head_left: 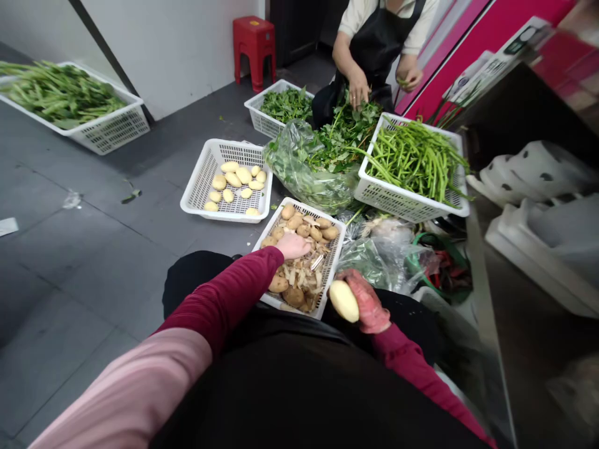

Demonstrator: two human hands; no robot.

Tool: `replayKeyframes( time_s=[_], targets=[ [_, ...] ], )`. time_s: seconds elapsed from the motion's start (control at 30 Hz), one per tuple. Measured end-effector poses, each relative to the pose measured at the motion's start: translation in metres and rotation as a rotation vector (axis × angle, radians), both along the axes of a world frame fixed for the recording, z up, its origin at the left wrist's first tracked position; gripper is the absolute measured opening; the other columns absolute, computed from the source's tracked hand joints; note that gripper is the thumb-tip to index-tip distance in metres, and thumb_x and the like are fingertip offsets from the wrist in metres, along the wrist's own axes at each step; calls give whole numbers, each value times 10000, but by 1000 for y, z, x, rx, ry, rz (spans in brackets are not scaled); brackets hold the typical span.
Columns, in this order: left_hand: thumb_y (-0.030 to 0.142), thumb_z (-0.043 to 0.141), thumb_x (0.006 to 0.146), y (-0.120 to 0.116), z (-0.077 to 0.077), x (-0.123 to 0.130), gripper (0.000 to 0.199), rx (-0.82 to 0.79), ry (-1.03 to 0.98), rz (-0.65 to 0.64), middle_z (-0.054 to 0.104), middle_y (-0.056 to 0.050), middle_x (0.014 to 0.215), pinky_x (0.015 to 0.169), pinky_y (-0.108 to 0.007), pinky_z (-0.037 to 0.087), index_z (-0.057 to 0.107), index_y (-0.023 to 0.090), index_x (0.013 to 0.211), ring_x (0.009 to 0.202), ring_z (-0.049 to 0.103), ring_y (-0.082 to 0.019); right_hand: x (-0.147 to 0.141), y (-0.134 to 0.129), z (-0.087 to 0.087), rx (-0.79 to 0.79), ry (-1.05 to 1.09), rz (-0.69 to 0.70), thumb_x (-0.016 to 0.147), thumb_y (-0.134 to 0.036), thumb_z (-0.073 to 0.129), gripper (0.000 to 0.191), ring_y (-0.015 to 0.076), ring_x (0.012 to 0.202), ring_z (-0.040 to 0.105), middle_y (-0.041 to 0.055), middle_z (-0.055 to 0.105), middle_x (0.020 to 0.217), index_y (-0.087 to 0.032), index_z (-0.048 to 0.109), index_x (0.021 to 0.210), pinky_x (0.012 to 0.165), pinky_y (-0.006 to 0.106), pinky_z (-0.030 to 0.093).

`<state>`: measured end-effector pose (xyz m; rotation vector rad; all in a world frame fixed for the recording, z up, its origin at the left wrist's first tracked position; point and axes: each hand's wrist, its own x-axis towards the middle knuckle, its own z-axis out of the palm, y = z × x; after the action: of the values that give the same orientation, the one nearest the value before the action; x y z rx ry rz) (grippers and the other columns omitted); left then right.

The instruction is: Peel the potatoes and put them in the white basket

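My left hand (294, 245), bare, reaches down into a white basket (333, 269) of unpeeled potatoes (294, 295) and loose peelings (297, 274). Its fingers look closed, with their tips hidden among the contents. Just beside that hand, a peeler (317, 262) lies on the peelings. A red glove covers my right hand (367, 304), which is closed around a peeled potato (344, 300) at the basket's near right corner. Farther back on the left, another white basket (193, 187) holds several peeled potatoes (243, 175).
Across from me, a person in a dark apron (381, 37) handles leafy greens (344, 134) above a plastic bag (299, 165). A basket of green stems (416, 159) stands right. More greens (60, 96) fill a basket far left. A red stool (255, 50) is by the wall.
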<state>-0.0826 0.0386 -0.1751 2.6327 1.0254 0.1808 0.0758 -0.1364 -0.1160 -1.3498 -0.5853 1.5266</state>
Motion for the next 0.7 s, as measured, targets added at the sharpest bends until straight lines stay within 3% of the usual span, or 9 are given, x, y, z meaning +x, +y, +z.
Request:
replayKeyframes(
  time_s=[0.07, 0.13, 0.23, 0.33, 0.4, 0.57, 0.63, 0.7],
  targets=[
    [285, 365, 882, -1, 8, -1, 441, -18, -19, 31, 609, -73, 567, 610, -349, 351, 638, 141, 567, 544, 528, -176, 0, 4, -1, -189, 205, -127, 830, -514, 601, 348, 179, 651, 622, 53, 687, 735, -173, 647, 886, 531, 263, 495],
    [282, 372, 881, -11, 21, 5, 427, 44, -94, -21, 641, -84, 621, 642, -357, 353, 663, 139, 602, 603, 552, -187, 0, 10, -3, -338, 438, -249, 847, -620, 501, 488, 216, 674, 656, 86, 708, 747, -158, 636, 934, 541, 326, 531],
    [288, 391, 875, -38, 39, 19, 409, 192, -219, -113, 645, -85, 632, 691, -373, 351, 671, 147, 611, 667, 559, -196, -3, 19, -7, -419, 610, -380, 888, -568, 472, 428, 212, 679, 678, 63, 722, 731, -172, 626, 942, 585, 359, 556],
    [314, 387, 887, -52, 38, 27, 424, 267, -284, -178, 631, -78, 613, 711, -385, 343, 664, 159, 605, 688, 551, -200, -10, 24, -9, -504, 536, -436, 903, -413, 516, 261, 176, 542, 646, 28, 694, 618, -177, 622, 863, 499, 293, 521],
    [306, 387, 889, -44, 27, 24, 420, 255, -272, -173, 634, -77, 617, 715, -386, 340, 661, 162, 604, 693, 552, -199, -13, 23, -8, -525, 467, -454, 895, -391, 527, 236, 157, 475, 613, 14, 665, 561, -183, 613, 823, 435, 250, 474],
    [272, 389, 878, -9, 7, 10, 408, 161, -89, 104, 656, -114, 653, 694, -390, 340, 677, 122, 631, 665, 564, -212, -12, 16, -5, -488, 430, -335, 914, -449, 465, 335, 165, 490, 624, 61, 685, 617, -159, 623, 858, 364, 218, 404],
    [272, 390, 876, -10, 8, 13, 405, 156, -106, 61, 663, -107, 662, 694, -385, 342, 683, 128, 636, 671, 569, -212, -12, 16, -6, -480, 321, -327, 915, -451, 466, 342, 168, 456, 612, 66, 685, 614, -151, 621, 859, 325, 215, 363],
    [292, 396, 879, -17, 11, 18, 408, 176, -174, -91, 663, -88, 653, 707, -381, 342, 678, 149, 622, 692, 571, -209, -13, 17, -8, -453, 176, -362, 901, -440, 500, 307, 158, 391, 572, 39, 660, 561, -161, 609, 835, 292, 212, 323]
  ],
)
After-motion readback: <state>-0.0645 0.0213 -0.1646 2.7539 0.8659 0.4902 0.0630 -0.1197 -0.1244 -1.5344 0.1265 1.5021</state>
